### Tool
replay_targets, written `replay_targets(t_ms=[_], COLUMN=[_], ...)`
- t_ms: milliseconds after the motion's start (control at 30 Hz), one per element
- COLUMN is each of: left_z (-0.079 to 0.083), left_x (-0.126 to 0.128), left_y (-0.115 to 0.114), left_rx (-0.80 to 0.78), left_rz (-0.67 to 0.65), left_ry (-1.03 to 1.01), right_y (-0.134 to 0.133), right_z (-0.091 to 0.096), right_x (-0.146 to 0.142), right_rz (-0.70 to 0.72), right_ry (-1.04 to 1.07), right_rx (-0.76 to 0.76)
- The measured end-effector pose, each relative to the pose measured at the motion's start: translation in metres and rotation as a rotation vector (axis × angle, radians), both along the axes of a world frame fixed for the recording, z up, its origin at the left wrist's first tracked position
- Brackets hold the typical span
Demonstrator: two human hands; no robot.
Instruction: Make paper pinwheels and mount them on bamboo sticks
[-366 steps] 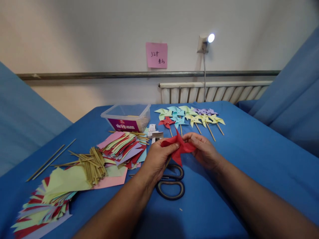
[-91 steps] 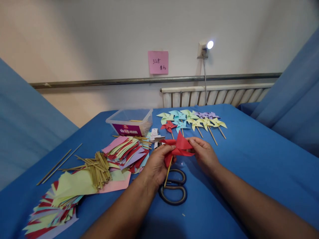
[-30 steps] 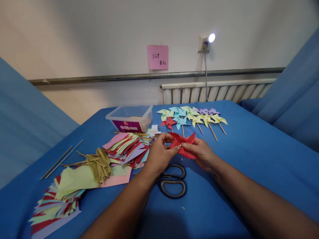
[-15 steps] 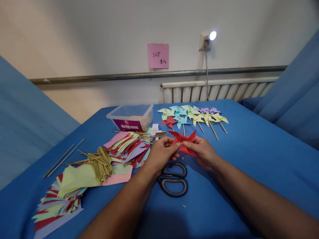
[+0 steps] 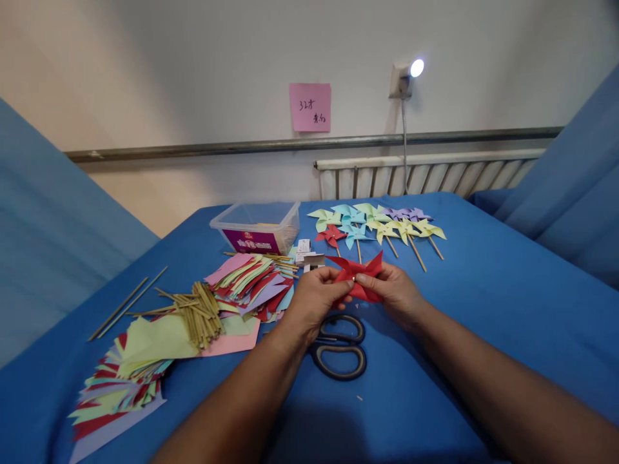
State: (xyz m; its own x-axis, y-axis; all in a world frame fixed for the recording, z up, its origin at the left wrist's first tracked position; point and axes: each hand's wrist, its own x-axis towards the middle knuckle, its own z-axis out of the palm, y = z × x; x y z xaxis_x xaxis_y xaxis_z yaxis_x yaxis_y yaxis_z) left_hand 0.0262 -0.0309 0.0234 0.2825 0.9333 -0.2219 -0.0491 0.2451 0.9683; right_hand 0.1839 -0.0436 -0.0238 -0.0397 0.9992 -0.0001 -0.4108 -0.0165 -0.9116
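Between my hands is a red paper pinwheel (image 5: 363, 269) with pointed folded blades and a small shiny pin head at its centre. My left hand (image 5: 319, 293) grips its left side, thumb close to the pin. On the right side my right hand (image 5: 397, 295) pinches it, its thumb also beside the centre. No stick shows on this pinwheel; its back is hidden from me. Below my hands lies a pair of dark-handled scissors (image 5: 362, 362), its blades covered by my left wrist. Small white boxes (image 5: 304, 247) stand just beyond my left hand.
Several finished pinwheels (image 5: 382, 229) on sticks lie at the back right of the blue-covered table. A clear plastic box (image 5: 251, 240) stands at back left. Nearer left are coloured paper pieces (image 5: 246, 278), a bundle of thin sticks (image 5: 200, 316) and a fanned paper stack (image 5: 116, 393).
The whole view has shifted slightly. Both hands keep their hold on the red pinwheel, thumbs still at its centre; nothing else has visibly moved.
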Motion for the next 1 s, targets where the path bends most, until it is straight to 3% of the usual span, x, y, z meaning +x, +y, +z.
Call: replay_targets(t_ms=[167, 333, 367, 433, 500, 833, 1000], left_z=[-0.001, -0.005, -0.006, -0.007, -0.009, -0.013, -0.014], left_x=[0.002, 0.002, 0.002, 0.003, 0.004, 0.005, 0.007], left_y=[-0.001, 0.003, 0.003, 0.004, 0.004, 0.006, 0.005], left_rx=[0.005, 0.033, 0.047, 0.071, 0.084, 0.177, 0.126], left_rz=[0.035, 0.137, 0.149, 0.160, 0.164, 0.165, 0.164], left_ry=[-0.015, -0.026, -0.020, -0.008, 0.001, 0.112, 0.087], right_y=[0.003, 0.001, 0.000, -0.004, -0.006, -0.006, -0.007], right_z=[-0.002, 0.003, 0.005, 0.008, 0.009, 0.015, 0.020], right_x=[-0.002, 0.004, 0.005, 0.007, 0.005, -0.002, 0.000], right_rz=[-0.054, -0.631, -0.670, -0.577, -0.448, -0.370, -0.319], right_ry=[-0.100, -0.581, -0.706, -0.915, -1.045, -1.463, -1.595], right_rx=[0.063, 0.418, 0.528, 0.725, 0.818, 0.804, 0.776])
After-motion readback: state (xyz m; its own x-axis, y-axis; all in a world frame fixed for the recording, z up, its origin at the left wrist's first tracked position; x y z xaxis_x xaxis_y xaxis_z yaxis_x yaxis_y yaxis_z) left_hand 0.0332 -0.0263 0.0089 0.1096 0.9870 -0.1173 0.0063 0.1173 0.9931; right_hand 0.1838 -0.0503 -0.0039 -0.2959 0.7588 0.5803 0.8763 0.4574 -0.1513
